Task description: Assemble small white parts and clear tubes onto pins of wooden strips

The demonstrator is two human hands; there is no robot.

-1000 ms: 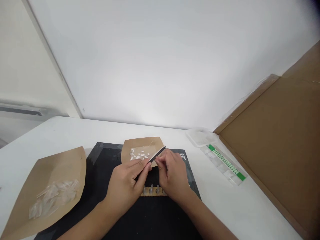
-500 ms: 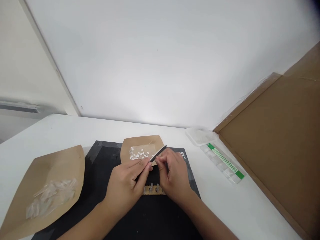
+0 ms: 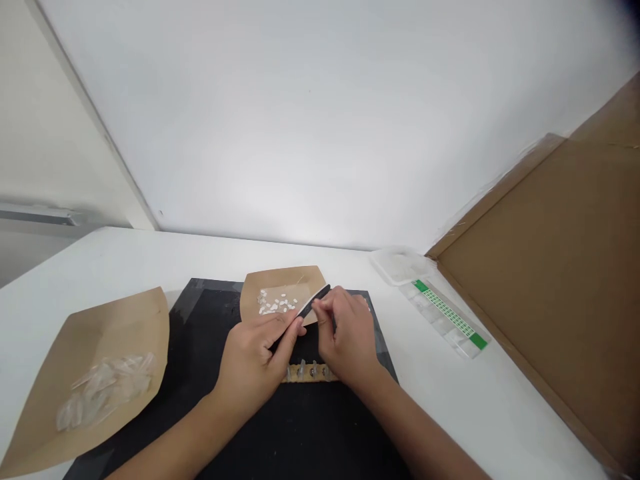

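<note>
Head view: two bare hands meet over one slim stick (image 3: 315, 301), dark on one face and pale along its edge, held aslant above the middle of the mat. The left hand (image 3: 250, 350) has its grip pinched on the stick's lower end, between thumb and forefinger. The right hand (image 3: 349, 340) has its grip pressed together, thumb and forefinger at the stick's side; anything between those fingertips is too small or hidden to tell.

Just below the hands lies one tan strip (image 3: 308, 374), partly covered by the right hand; four clear upright pieces (image 3: 302, 371) can be counted on it. Beyond the stick sits one small brown paper tray (image 3: 280, 275) with white ovals (image 3: 275, 307) scattered in it, roughly two dozen, some overlapping too closely for a sure count. Both strip and tray rest on one black mat (image 3: 300, 433).

To the left, one larger brown paper tray (image 3: 107, 327) overlaps the mat's edge, with one heap of clear pieces (image 3: 107, 387), too tangled to number. To the right, on the white surface (image 3: 215, 250), lie one clear case (image 3: 434, 315) bearing one green-and-white label and, touching or just beside it, one translucent container (image 3: 400, 265). One cardboard panel (image 3: 560, 267) stands farther right.
</note>
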